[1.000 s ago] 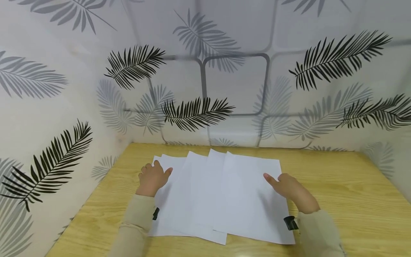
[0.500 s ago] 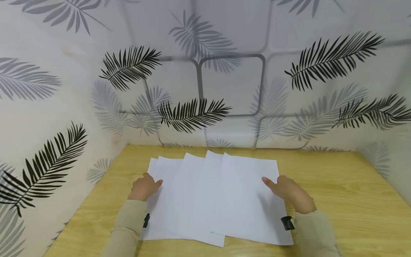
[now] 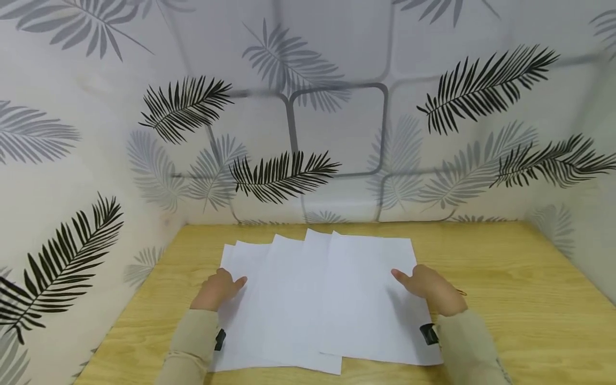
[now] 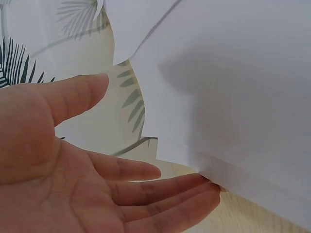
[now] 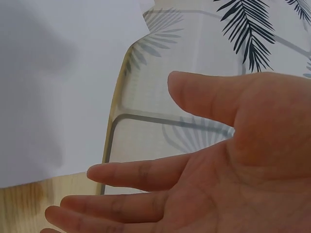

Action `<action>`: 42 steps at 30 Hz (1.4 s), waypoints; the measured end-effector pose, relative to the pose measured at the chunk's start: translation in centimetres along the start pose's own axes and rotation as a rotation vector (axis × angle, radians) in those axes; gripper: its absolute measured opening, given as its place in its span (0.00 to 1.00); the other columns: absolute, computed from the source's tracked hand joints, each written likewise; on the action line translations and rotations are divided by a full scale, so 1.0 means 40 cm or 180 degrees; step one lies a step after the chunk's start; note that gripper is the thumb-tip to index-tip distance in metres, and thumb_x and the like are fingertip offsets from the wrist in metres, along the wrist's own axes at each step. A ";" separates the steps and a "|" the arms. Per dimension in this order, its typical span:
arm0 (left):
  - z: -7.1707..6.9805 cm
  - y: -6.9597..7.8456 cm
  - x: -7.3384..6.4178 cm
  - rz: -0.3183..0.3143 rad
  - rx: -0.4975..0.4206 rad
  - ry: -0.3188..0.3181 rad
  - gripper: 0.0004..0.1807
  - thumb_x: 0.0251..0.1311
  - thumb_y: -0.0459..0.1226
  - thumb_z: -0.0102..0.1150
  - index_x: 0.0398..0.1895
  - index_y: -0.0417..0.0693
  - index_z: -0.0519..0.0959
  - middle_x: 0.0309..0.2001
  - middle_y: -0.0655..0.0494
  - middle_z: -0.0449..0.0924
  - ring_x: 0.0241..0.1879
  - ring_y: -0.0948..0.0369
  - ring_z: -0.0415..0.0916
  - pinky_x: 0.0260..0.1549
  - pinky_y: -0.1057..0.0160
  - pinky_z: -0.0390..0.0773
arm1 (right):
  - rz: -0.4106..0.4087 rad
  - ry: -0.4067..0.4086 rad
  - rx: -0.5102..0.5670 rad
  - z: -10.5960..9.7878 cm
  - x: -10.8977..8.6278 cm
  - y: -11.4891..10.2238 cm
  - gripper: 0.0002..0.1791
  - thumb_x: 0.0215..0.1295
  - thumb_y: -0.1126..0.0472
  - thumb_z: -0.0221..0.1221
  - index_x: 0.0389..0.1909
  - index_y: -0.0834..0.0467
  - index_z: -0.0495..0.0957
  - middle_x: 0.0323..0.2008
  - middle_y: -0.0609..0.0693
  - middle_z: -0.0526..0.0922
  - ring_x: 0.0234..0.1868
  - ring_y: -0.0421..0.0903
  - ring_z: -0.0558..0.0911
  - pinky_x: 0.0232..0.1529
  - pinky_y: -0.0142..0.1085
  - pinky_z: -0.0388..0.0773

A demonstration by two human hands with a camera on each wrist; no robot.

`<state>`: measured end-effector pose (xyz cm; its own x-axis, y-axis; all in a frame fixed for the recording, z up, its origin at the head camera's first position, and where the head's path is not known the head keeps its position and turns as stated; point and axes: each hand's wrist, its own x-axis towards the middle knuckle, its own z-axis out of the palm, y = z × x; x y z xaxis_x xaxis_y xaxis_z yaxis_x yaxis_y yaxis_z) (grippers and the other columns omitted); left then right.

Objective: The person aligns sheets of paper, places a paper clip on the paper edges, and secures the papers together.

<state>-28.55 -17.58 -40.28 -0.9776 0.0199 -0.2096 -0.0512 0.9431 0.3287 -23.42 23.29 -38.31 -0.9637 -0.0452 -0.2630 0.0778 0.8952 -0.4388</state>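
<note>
Several white sheets of paper (image 3: 298, 305) lie fanned out and overlapping on the wooden table. At their left edge is my left hand (image 3: 217, 289); the left wrist view shows its fingers (image 4: 165, 194) nearly straight, the tips touching the paper's edge, the thumb raised apart. By the right edge stands my right hand (image 3: 431, 289), thumb spread over the rightmost sheet (image 3: 370, 299). In the right wrist view its fingers (image 5: 141, 174) are straight, the index tip at or close to the sheet's edge; contact is hard to tell. Neither hand grips anything.
The wooden table (image 3: 510, 299) extends on both sides of the sheets. Behind it and at the left rises a pale wall (image 3: 346, 128) with a leaf pattern. A black piece (image 3: 428, 334) shows at the right sleeve cuff, another at the left.
My left hand moved left and down off the upper left sheets to their left edge. The leftmost sheets shifted slightly left and down. The right hand stayed nearly still; the head view turned slightly.
</note>
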 end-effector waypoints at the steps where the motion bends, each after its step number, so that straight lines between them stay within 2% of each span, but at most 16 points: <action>1: 0.001 0.000 0.000 0.0011 0.0003 -0.0010 0.38 0.71 0.46 0.46 0.55 0.10 0.56 0.49 0.18 0.69 0.51 0.28 0.69 0.52 0.39 0.69 | -0.0012 -0.0003 -0.0008 0.002 0.001 0.002 0.38 0.76 0.48 0.43 0.52 0.89 0.62 0.52 0.82 0.68 0.55 0.73 0.71 0.54 0.56 0.71; 4: 0.002 0.001 -0.001 0.0034 0.0004 0.0001 0.37 0.70 0.46 0.47 0.54 0.10 0.58 0.47 0.20 0.71 0.48 0.30 0.71 0.50 0.41 0.71 | -0.0040 0.0000 -0.0028 0.012 0.004 0.008 0.39 0.75 0.48 0.44 0.51 0.89 0.63 0.52 0.82 0.68 0.54 0.74 0.71 0.54 0.56 0.72; 12: 0.000 0.007 -0.008 0.0093 -0.0019 -0.0030 0.37 0.70 0.46 0.47 0.55 0.11 0.60 0.50 0.20 0.70 0.49 0.30 0.71 0.51 0.40 0.70 | -0.0035 0.0029 -0.0070 0.026 0.017 0.019 0.37 0.75 0.49 0.45 0.49 0.89 0.64 0.50 0.82 0.70 0.52 0.72 0.74 0.52 0.54 0.72; 17: 0.001 0.008 -0.009 0.0136 0.0041 -0.0024 0.34 0.70 0.46 0.47 0.53 0.13 0.64 0.48 0.22 0.72 0.47 0.31 0.72 0.51 0.40 0.70 | -0.0082 0.0086 -0.0008 0.031 0.020 0.021 0.37 0.74 0.50 0.47 0.49 0.89 0.64 0.50 0.82 0.70 0.52 0.72 0.74 0.53 0.54 0.72; 25: 0.011 0.025 0.005 0.0207 -0.0061 -0.0061 0.33 0.69 0.47 0.49 0.53 0.16 0.67 0.49 0.25 0.73 0.43 0.40 0.75 0.47 0.45 0.74 | -0.0056 0.0169 0.0137 0.036 0.027 0.019 0.36 0.73 0.51 0.48 0.49 0.89 0.63 0.50 0.82 0.70 0.49 0.69 0.76 0.50 0.54 0.74; 29: 0.021 0.039 0.009 0.0241 -0.0029 0.0013 0.33 0.69 0.47 0.50 0.52 0.16 0.68 0.48 0.25 0.73 0.46 0.35 0.73 0.49 0.42 0.71 | -0.0027 0.0234 0.0194 0.037 0.028 0.016 0.36 0.73 0.51 0.49 0.49 0.89 0.63 0.48 0.81 0.71 0.41 0.64 0.79 0.44 0.50 0.78; 32: 0.027 0.050 0.011 0.0275 -0.0048 0.0050 0.34 0.69 0.47 0.50 0.52 0.16 0.68 0.48 0.24 0.72 0.50 0.31 0.69 0.51 0.39 0.68 | 0.0018 0.0247 0.0319 0.037 0.027 0.013 0.36 0.73 0.52 0.50 0.50 0.89 0.61 0.48 0.81 0.71 0.30 0.59 0.82 0.32 0.46 0.81; 35: 0.031 0.060 0.011 0.0303 -0.0101 0.0068 0.33 0.68 0.47 0.50 0.52 0.16 0.68 0.49 0.23 0.72 0.51 0.29 0.68 0.52 0.38 0.68 | 0.0040 0.0237 0.0408 0.037 0.023 0.011 0.36 0.73 0.52 0.49 0.52 0.88 0.60 0.49 0.81 0.70 0.19 0.56 0.82 0.22 0.41 0.80; 38: 0.034 0.070 0.011 0.0344 -0.0150 0.0068 0.33 0.68 0.47 0.50 0.53 0.17 0.68 0.50 0.23 0.72 0.52 0.29 0.68 0.52 0.39 0.69 | 0.0006 0.0249 0.0405 0.036 0.021 0.009 0.36 0.73 0.52 0.50 0.51 0.88 0.61 0.48 0.81 0.71 0.17 0.55 0.81 0.20 0.40 0.79; 42: 0.036 0.084 0.011 0.0371 -0.0220 0.0052 0.34 0.69 0.47 0.50 0.55 0.16 0.66 0.52 0.23 0.71 0.53 0.31 0.69 0.52 0.40 0.70 | -0.0039 0.0260 0.0396 0.033 0.022 0.005 0.34 0.73 0.53 0.50 0.49 0.88 0.63 0.45 0.79 0.73 0.19 0.55 0.82 0.23 0.41 0.79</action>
<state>-28.87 -13.94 -40.61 -0.9809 0.1221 -0.1514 0.0495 0.9095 0.4127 -23.92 22.85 -39.76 -0.9820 -0.0150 -0.1883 0.0920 0.8327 -0.5460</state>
